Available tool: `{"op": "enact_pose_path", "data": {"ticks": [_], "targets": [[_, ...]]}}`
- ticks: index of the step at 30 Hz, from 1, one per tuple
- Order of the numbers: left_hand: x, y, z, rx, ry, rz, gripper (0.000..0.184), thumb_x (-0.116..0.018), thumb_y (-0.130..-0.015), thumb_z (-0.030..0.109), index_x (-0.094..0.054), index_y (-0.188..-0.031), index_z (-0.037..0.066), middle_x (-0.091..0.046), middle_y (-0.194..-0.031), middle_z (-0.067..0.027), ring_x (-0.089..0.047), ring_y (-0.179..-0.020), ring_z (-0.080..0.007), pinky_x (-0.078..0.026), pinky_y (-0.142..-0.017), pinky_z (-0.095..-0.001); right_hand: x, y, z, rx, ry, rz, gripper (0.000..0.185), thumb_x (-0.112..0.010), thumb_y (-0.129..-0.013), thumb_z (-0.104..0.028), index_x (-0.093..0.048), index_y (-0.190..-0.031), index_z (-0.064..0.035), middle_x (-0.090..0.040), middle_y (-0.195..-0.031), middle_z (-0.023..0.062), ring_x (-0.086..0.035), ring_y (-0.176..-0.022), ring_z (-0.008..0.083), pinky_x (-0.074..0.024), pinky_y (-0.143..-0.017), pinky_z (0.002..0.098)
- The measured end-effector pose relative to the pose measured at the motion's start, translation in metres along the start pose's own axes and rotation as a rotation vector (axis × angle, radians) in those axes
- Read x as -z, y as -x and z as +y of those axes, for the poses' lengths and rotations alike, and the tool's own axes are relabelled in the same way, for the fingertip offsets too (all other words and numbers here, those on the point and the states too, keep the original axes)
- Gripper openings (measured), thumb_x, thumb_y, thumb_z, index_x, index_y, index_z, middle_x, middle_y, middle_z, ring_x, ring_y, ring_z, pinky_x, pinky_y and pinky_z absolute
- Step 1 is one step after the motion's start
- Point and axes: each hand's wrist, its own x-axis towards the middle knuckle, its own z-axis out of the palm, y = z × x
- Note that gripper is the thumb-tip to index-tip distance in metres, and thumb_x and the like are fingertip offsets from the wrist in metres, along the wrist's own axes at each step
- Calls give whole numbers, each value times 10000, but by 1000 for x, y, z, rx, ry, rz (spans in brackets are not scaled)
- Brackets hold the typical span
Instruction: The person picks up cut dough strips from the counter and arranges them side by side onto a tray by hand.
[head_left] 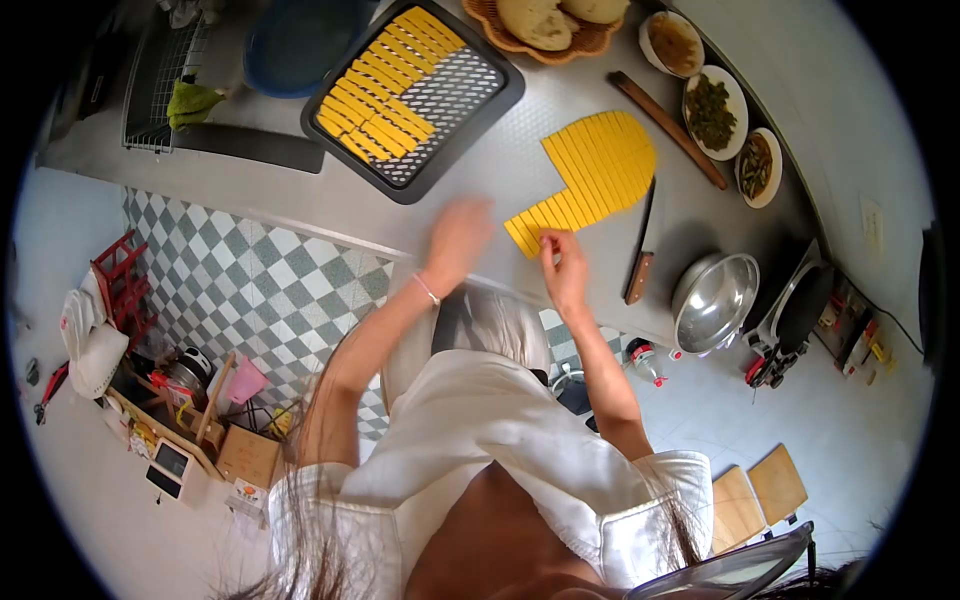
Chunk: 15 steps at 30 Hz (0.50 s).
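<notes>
My right hand point(564, 270) is at the near edge of a flat sheet of yellow dough point(600, 165) cut into narrow strips. Its thumb and fingers are pinched at the end of a yellow dough strip point(522, 238). My left hand point(460, 238), blurred by motion, is above the counter's front edge, left of the dough and apart from it; its fingers cannot be made out. Further back, a dark perforated tray point(465, 100) carries rows of similar yellow strips, with its holes showing on the right side. A knife point(640, 265) with a wooden handle lies right of the dough.
A wooden rolling pin point(668, 130) lies behind the knife, near several bowls of food along the wall. A metal bowl point(715, 300) stands at the right. At the back are a bread basket point(600, 42), a blue basin point(290, 50) and a green cloth point(192, 103).
</notes>
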Motion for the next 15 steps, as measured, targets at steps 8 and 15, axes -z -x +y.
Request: {"op": "enact_pose_path", "data": {"ticks": [8, 15], "targets": [[-43, 21, 58, 269, -119, 15, 449, -685, -799, 45, -556, -1225, -14, -522, -1162, -166, -504, -1082, -354, -442, -908, -420, 17, 39, 25, 109, -73, -48, 113, -564, -921, -12, -635, -1008, -13, -626, -881, 90, -608, -713, 171, -488, -613, 277], [-62, 19, 55, 289, -76, 205, 199, -683, -801, 33, -595, -979, 18, -587, -1041, -126, -552, -989, -325, -455, -858, -402, 30, 32, 36, 125, -136, -57, 130, -577, -882, 0, -632, -995, -30, -633, -921, 130, -639, -810, 298, -509, -711, 358]]}}
